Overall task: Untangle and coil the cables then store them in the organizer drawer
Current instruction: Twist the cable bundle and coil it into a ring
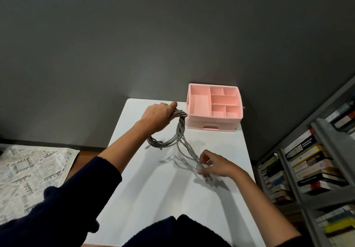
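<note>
No lettering can be read here. The book spines on the grey shelf just past the right edge of the worktop carry printed titles, some white on dark blue, some dark on white. All are too small and blurred to make out.

Dark grey wall behind a white table. Grey shelving on the right, packed with stacked books. Left: patterned rug over wood floor. Light pools on the table's far edge.
</note>
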